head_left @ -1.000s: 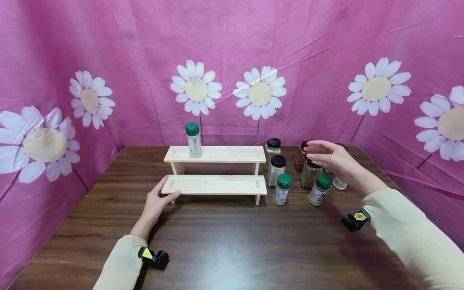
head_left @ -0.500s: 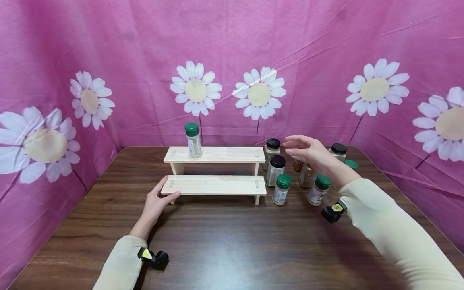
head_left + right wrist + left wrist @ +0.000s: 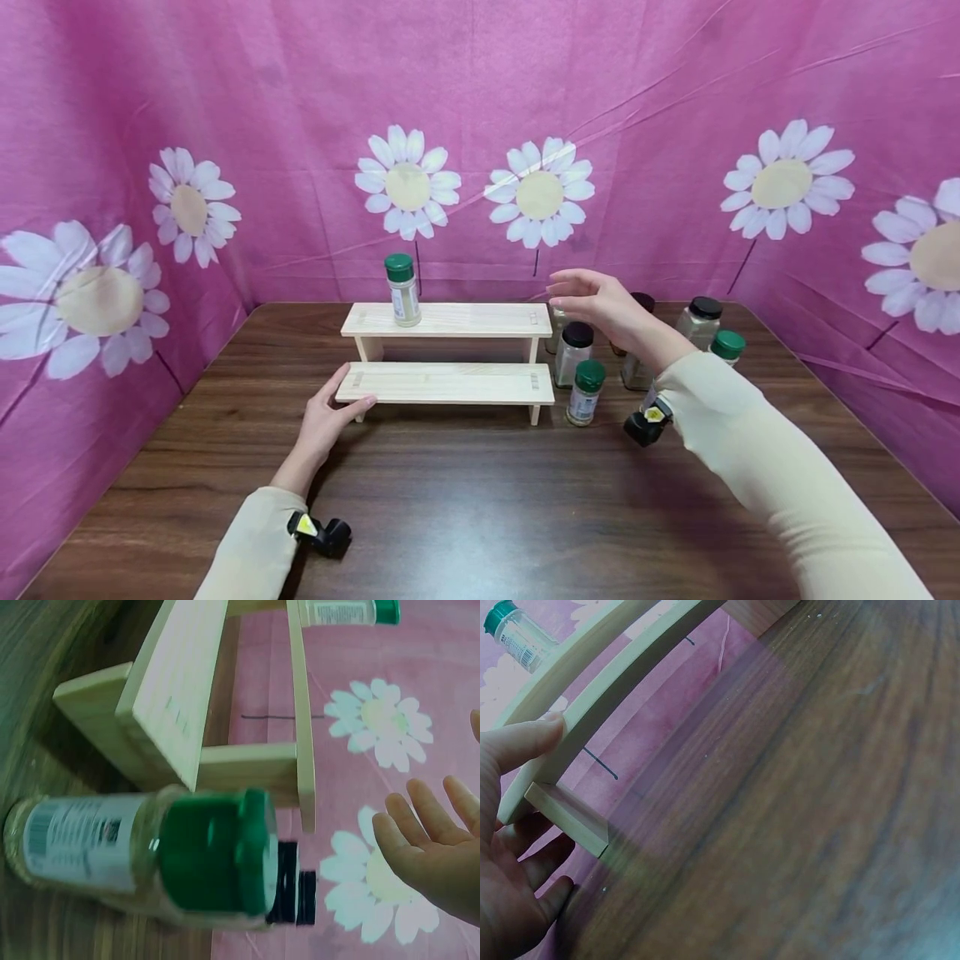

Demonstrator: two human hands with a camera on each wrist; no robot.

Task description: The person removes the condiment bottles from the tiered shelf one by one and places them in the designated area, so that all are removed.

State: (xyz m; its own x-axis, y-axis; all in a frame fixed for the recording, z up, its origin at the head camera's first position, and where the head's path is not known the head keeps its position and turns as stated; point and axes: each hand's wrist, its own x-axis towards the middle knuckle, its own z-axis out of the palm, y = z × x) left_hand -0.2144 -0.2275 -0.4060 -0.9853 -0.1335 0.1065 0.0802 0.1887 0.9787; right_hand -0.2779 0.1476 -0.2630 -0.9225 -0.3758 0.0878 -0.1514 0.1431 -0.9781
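A two-tier wooden shelf rack (image 3: 450, 383) stands on the table. My left hand (image 3: 322, 425) grips the left end of its lower tier, thumb on the front edge and fingers round the side, as the left wrist view shows. On the upper tier stands a green-capped spice jar (image 3: 403, 292). My right hand (image 3: 600, 304) is in the air at the rack's right end, fingers spread, holding nothing. It overlaps the rearmost jar there in the head view. Close by stand a black-capped spice jar (image 3: 573, 354) and a smaller green-capped spice jar (image 3: 585, 392).
Several more spice jars stand farther right, partly hidden by my right arm, among them a black-capped jar (image 3: 701, 321) and a green-capped one (image 3: 727, 346). A pink cloth (image 3: 480, 67) with printed daisies hangs behind the dark wooden table (image 3: 465, 500).
My right hand has moved left across the jars, from the right-hand group to the ones beside the rack. My left hand stays on the rack.
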